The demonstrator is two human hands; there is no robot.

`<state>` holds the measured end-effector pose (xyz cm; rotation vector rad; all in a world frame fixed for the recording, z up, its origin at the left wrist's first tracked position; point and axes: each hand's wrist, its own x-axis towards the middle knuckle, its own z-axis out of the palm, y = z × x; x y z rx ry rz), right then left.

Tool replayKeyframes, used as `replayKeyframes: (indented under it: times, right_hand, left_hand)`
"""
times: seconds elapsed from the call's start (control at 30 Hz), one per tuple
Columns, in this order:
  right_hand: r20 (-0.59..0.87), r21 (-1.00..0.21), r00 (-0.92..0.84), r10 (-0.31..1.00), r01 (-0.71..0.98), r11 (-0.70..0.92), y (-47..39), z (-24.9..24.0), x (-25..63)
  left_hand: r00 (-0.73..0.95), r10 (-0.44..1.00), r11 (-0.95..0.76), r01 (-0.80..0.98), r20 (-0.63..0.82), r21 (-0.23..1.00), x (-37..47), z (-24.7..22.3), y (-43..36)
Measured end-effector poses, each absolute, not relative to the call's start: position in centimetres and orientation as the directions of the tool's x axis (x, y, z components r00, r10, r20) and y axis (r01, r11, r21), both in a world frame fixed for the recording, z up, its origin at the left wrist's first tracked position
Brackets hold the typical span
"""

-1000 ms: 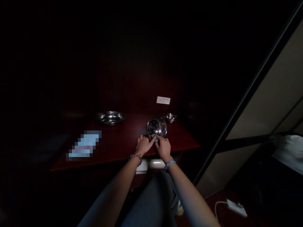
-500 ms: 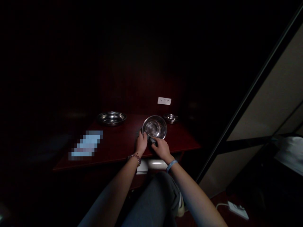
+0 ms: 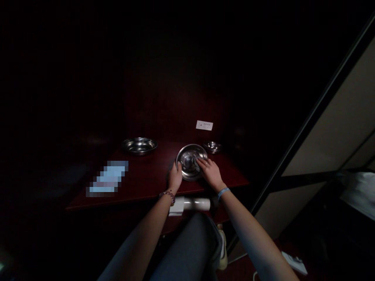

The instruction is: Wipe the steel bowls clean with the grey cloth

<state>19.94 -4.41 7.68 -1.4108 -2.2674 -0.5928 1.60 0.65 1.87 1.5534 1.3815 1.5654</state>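
Steel bowl, round and shiny, is now laid flatter near the front edge of the dark red table, no longer tilted up as a second ago. Its rim is gripped by the left hand; the right hand is pressed inside, fingers flat. Two more steel dishes are set along the back edge
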Motion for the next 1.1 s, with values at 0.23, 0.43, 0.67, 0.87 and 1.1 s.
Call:
replayKeyframes:
  times: [0.23,0.43,0.67,0.87,1.1]
  right_hand:
    - [0.470,0.299,-0.478,0.742,0.877,0.375,-1.2,7.7,20.7]
    - [0.459,0.154,-0.378,0.804,0.925,0.347,-1.4,5.8,20.0]
    - [0.498,0.044,-0.271,0.824,0.957,0.288,-2.9,3.2,18.5]
    - [0.554,-0.195,-0.203,0.808,0.911,0.363,-4.0,2.3,17.9]
    - [0.548,-0.345,-0.077,0.833,0.886,0.309,-4.6,2.2,16.6]
  left_hand:
    - [-0.183,0.892,-0.353,0.292,0.414,0.889,1.5,1.9,0.6]
    - [-0.190,0.895,-0.336,0.310,0.404,0.889,1.7,2.4,0.3]
    - [-0.166,0.893,-0.342,0.353,0.418,0.871,1.7,2.2,0.4]
    - [-0.156,0.892,-0.354,0.339,0.424,0.871,1.6,2.3,0.4]
    - [-0.178,0.895,-0.351,0.284,0.408,0.893,1.5,2.6,0.1]
